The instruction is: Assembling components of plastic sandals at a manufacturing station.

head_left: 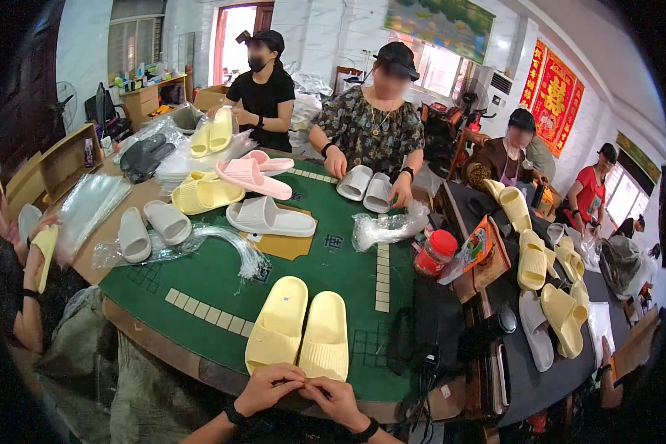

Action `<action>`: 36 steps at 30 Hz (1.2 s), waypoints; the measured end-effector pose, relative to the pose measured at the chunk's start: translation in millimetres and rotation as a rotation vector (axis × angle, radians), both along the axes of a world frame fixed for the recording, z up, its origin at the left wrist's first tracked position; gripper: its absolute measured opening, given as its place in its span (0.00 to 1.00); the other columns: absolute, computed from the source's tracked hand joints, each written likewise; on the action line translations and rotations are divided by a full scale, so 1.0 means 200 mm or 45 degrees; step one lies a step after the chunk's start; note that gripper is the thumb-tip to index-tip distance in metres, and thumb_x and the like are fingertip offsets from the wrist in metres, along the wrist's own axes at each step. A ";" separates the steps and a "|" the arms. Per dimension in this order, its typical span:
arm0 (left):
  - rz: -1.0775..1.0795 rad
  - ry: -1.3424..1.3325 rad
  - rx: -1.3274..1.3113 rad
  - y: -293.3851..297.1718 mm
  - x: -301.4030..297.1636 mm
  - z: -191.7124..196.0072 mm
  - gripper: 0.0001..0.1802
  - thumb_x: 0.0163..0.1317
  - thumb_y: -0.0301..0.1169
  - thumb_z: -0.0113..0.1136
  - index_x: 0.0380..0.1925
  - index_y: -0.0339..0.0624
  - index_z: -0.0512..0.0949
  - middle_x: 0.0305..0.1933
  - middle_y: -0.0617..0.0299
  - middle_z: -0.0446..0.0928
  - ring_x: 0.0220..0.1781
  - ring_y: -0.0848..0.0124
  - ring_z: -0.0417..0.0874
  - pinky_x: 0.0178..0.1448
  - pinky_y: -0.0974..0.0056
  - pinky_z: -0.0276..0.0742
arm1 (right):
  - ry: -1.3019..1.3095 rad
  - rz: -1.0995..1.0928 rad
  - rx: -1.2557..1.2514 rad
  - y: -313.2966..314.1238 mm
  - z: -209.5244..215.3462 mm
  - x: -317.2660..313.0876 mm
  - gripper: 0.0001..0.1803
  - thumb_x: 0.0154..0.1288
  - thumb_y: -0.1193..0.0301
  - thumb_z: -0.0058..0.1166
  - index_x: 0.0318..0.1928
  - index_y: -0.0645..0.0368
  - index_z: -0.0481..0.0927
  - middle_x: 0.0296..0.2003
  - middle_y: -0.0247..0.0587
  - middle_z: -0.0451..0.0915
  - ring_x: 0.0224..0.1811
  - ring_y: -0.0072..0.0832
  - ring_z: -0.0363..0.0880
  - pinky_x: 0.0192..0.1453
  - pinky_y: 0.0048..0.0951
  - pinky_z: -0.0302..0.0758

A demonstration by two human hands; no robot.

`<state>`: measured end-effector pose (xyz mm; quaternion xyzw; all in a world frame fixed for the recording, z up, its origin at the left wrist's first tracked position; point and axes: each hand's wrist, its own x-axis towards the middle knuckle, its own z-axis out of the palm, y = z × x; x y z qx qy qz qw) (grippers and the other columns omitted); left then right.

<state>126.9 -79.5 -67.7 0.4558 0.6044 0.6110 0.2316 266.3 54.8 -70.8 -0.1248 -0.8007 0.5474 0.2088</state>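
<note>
A pair of pale yellow slide slippers, the left one [280, 325] and the right one [326, 337], lies side by side on the green table top before me. The left one has a small label on its insole. At their near ends my left hand [270, 388] and my right hand [336, 400] meet, thumbs and fingertips pinched together. Whatever lies between the fingertips is too small to make out. Farther up the table, a bundle of clear plastic strands [237, 248] trails beside grey slippers [169, 222].
Yellow slippers [207, 193], pink slippers [253, 177] and a large light grey slipper [271, 217] lie beyond. Opposite, a person [370, 118] handles grey slippers [365, 188]. A red-lidded jar [436, 253] stands at right, near a dark table [507, 377] with more slippers. Clear bags [92, 211] lie left.
</note>
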 end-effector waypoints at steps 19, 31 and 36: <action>-0.016 0.112 -0.036 -0.01 -0.01 -0.01 0.06 0.62 0.26 0.63 0.37 0.35 0.82 0.43 0.55 0.83 0.47 0.64 0.84 0.51 0.63 0.78 | 0.019 0.019 0.101 0.00 0.03 -0.01 0.05 0.65 0.75 0.60 0.38 0.64 0.82 0.27 0.43 0.84 0.28 0.23 0.83 0.33 0.24 0.78; -0.042 -0.051 0.165 0.01 0.00 -0.08 0.08 0.68 0.31 0.57 0.37 0.36 0.77 0.34 0.62 0.78 0.37 0.74 0.78 0.44 0.68 0.73 | 0.172 -0.110 0.250 -0.02 -0.07 0.03 0.08 0.72 0.70 0.53 0.44 0.63 0.80 0.35 0.48 0.83 0.30 0.36 0.80 0.37 0.32 0.77; -0.057 -0.040 0.144 0.00 0.01 -0.06 0.08 0.67 0.31 0.58 0.36 0.36 0.77 0.34 0.62 0.79 0.37 0.73 0.78 0.45 0.67 0.74 | 0.130 -0.114 0.285 -0.02 -0.05 0.03 0.08 0.71 0.72 0.53 0.43 0.64 0.79 0.34 0.49 0.82 0.29 0.35 0.78 0.36 0.32 0.76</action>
